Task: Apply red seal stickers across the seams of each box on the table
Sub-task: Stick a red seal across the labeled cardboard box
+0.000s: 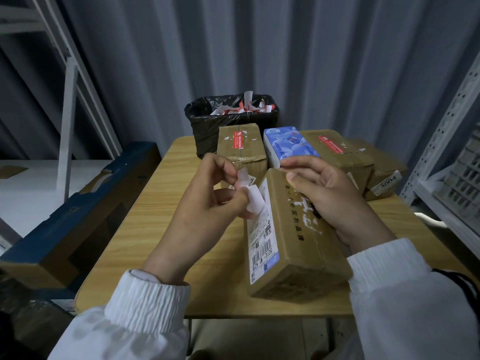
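Our left hand [207, 203] pinches a curled white paper strip [250, 194] between thumb and fingertips, just off the upper left edge of the near cardboard box [293, 242]. Whether the strip touches the box we cannot tell. Our right hand [324, 196] grips that box at its far end, with the thumb on the top face, the fingers reaching over the end and the palm against the right side.

The box's long axis runs away from us and slightly to the left. Its near end lies close to the front edge of the wooden table [155, 229], and its far end points at the blue box [291, 145]. The side with the shipping label [262, 245] faces left.

The bare tabletop lies mostly to the left, between the near box and the table's left edge, with a smaller strip past our right wrist. The back is crowded. The left sealed box [241, 152] carries a red seal sticker [239, 142]. The right sealed box [337, 154] has its own red sticker [331, 144] and sits just beside the blue box. A labelled carton [384, 175] sits near the right edge.

A bin lined with a black bag [231, 118] stands behind the far edge. A large flat carton [65, 224] leans beside the left edge, and a metal rack [441, 152] is close on the right.
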